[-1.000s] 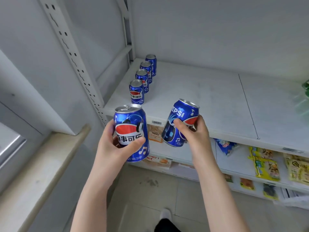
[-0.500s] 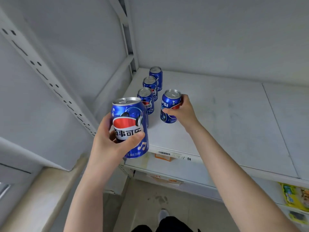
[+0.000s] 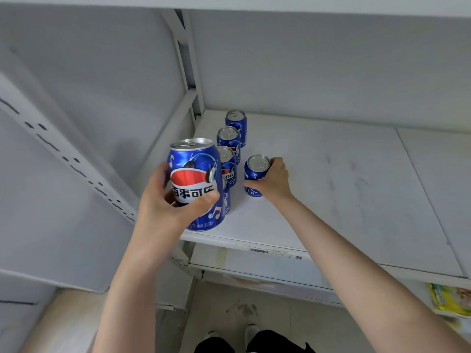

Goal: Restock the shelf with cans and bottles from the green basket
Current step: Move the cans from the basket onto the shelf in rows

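Gripping a blue soda can [image 3: 255,174] w/ your right hand [image 3: 275,180], you have it upright on the white shelf board [image 3: 331,205], just right of a row of four matching cans [image 3: 227,161]. It is a smooth, glossy aluminium cylinder w/ a silver lid and pull tab facing up, and small white music notes on the blue wall. Your fingers curl round its far and right side and your thumb crosses the near side low down. The palm sits to the can's right. Its base meets the board.

Your left hand [image 3: 163,200] wraps a second can [image 3: 196,184], held in the air close to the camera over the shelf's front left corner. The thumb lies across the front under a red-white-blue globe logo & black Chinese lettering, w/ the fingers round the back.

The row runs front to back along the shelf's left edge. Its front can [image 3: 226,200] is mostly hidden behind the held one. The board is matte and scuffed w/ grey marks, w/ a barcode sticker [image 3: 258,250] on the front lip. A perforated grey metal upright [image 3: 63,154] stands at left. Yellow snack packets [image 3: 448,299] lie on a lower shelf, bottom right.
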